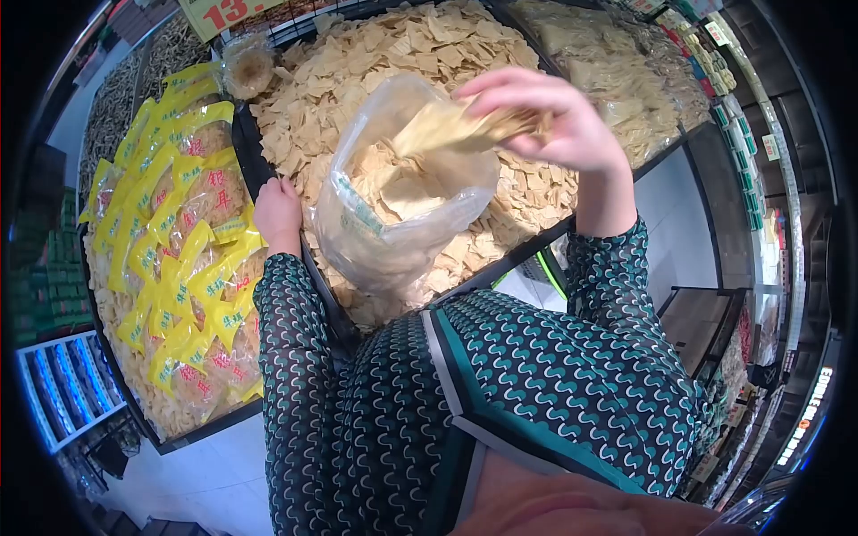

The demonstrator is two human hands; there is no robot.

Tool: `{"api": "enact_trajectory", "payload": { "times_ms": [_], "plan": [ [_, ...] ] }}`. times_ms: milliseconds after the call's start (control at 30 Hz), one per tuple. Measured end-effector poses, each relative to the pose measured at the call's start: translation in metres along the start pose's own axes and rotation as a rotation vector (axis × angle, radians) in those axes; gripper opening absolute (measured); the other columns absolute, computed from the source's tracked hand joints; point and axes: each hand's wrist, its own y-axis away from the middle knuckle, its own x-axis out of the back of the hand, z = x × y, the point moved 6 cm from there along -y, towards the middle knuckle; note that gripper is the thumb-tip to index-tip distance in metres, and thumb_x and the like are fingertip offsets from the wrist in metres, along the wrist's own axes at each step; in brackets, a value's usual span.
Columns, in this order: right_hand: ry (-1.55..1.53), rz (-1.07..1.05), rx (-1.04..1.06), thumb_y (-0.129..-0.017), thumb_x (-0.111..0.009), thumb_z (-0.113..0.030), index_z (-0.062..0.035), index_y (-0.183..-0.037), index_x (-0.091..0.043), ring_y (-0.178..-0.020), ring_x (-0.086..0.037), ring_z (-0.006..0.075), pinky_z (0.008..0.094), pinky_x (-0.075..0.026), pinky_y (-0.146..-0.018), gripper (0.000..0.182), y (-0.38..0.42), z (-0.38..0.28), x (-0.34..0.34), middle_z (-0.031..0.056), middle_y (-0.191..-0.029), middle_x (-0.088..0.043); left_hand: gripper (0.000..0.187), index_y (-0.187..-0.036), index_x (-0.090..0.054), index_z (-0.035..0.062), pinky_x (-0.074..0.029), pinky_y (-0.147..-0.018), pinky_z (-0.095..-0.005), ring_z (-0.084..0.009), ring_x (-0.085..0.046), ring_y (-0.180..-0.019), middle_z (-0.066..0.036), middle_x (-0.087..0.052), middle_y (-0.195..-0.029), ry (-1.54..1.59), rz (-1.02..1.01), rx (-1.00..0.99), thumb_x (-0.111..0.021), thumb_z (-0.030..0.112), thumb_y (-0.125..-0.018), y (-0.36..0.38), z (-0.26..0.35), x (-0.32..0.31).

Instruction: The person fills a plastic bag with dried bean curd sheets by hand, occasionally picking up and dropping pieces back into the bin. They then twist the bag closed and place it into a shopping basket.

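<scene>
My right hand (559,121) is closed around a bunch of thin, pale yellow dried sheets (456,128), which look like dried tofu skin. It holds them above the mouth of a clear plastic bag (407,237). More of the same sheets (407,192) lie inside the bag, which stands open on the bin's loose heap. To the left of the bag, my left hand (279,214) has its fingers curled at the black bin divider (248,156). What those fingers grip, if anything, is hidden.
A heap of loose dried sheets (393,49) fills the bin around the bag. Yellow-labelled packets (192,268) are piled in the left bin. Clear-wrapped goods (617,71) lie in the right bin. A price sign (219,13) stands at the back; stocked shelves (760,161) line the right side.
</scene>
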Motion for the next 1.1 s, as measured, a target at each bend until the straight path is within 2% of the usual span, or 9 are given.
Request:
{"api": "enact_trajectory", "payload": {
  "times_ms": [133,267,367,667,800,867,900,1000,1100],
  "plan": [
    [0.519,-0.250,-0.106,-0.076,-0.071,-0.017,-0.0174,-0.111,-0.068,-0.108,-0.062,0.0312,0.0373,-0.053,-0.087,0.036,-0.024,0.002,-0.080,0.0126,-0.120,-0.062,0.031,-0.084,-0.059,0.0072,-0.050,-0.066,-0.0477,-0.0357,-0.063,-0.080,-0.014,-0.063,-0.087,-0.003,0.002,-0.004,-0.049,0.035,-0.095,0.000,-0.001,-0.001],
    [0.369,-0.313,-0.277,-0.073,-0.073,-0.021,-0.0157,-0.126,-0.060,-0.115,-0.057,0.0354,0.0406,-0.049,-0.094,0.055,-0.034,0.019,-0.120,0.0173,-0.129,-0.056,0.031,-0.084,-0.059,0.0072,-0.050,-0.067,-0.0477,-0.0354,-0.063,-0.080,-0.013,-0.062,-0.087,0.037,-0.014,-0.005,-0.050,0.035,-0.095,0.000,-0.002,0.000],
    [0.388,-0.373,-0.161,-0.068,-0.078,-0.033,-0.0066,-0.144,-0.036,-0.136,-0.033,0.0417,0.0488,-0.032,-0.110,0.091,-0.024,0.013,-0.134,0.0269,-0.146,-0.034,0.030,-0.084,-0.059,0.0074,-0.050,-0.067,-0.0475,-0.0350,-0.063,-0.081,-0.013,-0.062,-0.087,0.005,-0.018,-0.006,-0.050,0.034,-0.094,0.000,-0.001,0.001],
    [0.366,-0.217,-0.224,-0.065,-0.081,-0.040,-0.0081,-0.146,-0.037,-0.140,-0.030,0.0414,0.0504,-0.029,-0.112,0.098,-0.012,0.013,-0.112,0.0240,-0.150,-0.032,0.030,-0.084,-0.058,0.0076,-0.050,-0.068,-0.0474,-0.0349,-0.063,-0.082,-0.013,-0.063,-0.088,-0.024,-0.019,0.018,-0.050,0.034,-0.095,0.000,-0.001,-0.003],
    [0.226,-0.290,-0.141,-0.066,-0.082,-0.042,-0.0076,-0.144,-0.040,-0.139,-0.034,0.0370,0.0483,-0.030,-0.112,0.096,-0.007,0.013,-0.092,0.0196,-0.149,-0.038,0.031,-0.084,-0.058,0.0074,-0.050,-0.067,-0.0474,-0.0350,-0.063,-0.082,-0.013,-0.063,-0.088,-0.037,-0.030,0.014,-0.049,0.034,-0.095,-0.001,0.001,0.000],
    [-0.104,-0.099,-0.133,-0.068,-0.083,-0.041,-0.0070,-0.144,-0.041,-0.137,-0.039,0.0317,0.0459,-0.031,-0.112,0.093,-0.005,0.028,-0.055,0.0145,-0.146,-0.044,0.030,-0.083,-0.058,0.0074,-0.050,-0.067,-0.0473,-0.0350,-0.063,-0.081,-0.013,-0.062,-0.086,-0.023,-0.003,0.001,-0.050,0.034,-0.095,0.000,0.001,0.001],
    [-0.106,-0.012,-0.279,-0.069,-0.083,-0.041,-0.0059,-0.143,-0.042,-0.136,-0.040,0.0303,0.0453,-0.032,-0.112,0.092,-0.001,0.046,-0.037,0.0151,-0.145,-0.045,0.030,-0.083,-0.058,0.0074,-0.050,-0.067,-0.0473,-0.0350,-0.063,-0.081,-0.013,-0.062,-0.086,-0.023,-0.005,0.007,-0.050,0.034,-0.095,0.001,0.000,0.000],
    [-0.075,0.393,-0.763,-0.071,-0.082,-0.045,-0.0042,-0.143,-0.041,-0.136,-0.041,0.0301,0.0443,-0.033,-0.112,0.092,0.033,0.159,0.005,0.0194,-0.145,-0.043,0.030,-0.082,-0.058,0.0075,-0.050,-0.067,-0.0472,-0.0349,-0.062,-0.082,-0.013,-0.062,-0.086,-0.021,0.007,-0.007,-0.050,0.034,-0.095,0.000,0.001,-0.001],
    [0.215,0.484,-0.921,-0.062,-0.082,-0.059,-0.0069,-0.145,-0.039,-0.134,-0.042,0.0337,0.0430,-0.034,-0.111,0.107,0.077,0.255,0.004,0.0227,-0.140,-0.048,0.030,-0.082,-0.058,0.0078,-0.050,-0.067,-0.0472,-0.0347,-0.062,-0.081,-0.013,-0.062,-0.086,-0.022,0.007,0.008,-0.051,0.034,-0.094,-0.001,0.000,0.000]
  ]
}}
